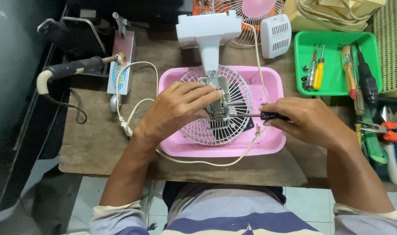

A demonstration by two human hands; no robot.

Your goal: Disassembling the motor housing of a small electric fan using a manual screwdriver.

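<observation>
My left hand [179, 109] clamps the fan motor [218, 109]; my right hand [309, 122] pinches the screwdriver [268, 116]. I reckon its tip could slip off sideways, gouging the white grille [233, 130] in the pink tray [268, 143].

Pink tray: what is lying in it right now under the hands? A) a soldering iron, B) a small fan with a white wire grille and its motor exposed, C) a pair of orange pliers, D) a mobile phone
B: the pink tray holds a small fan with a white grille; the left hand steadies its motor while the right hand holds a black-handled screwdriver to it.
</observation>
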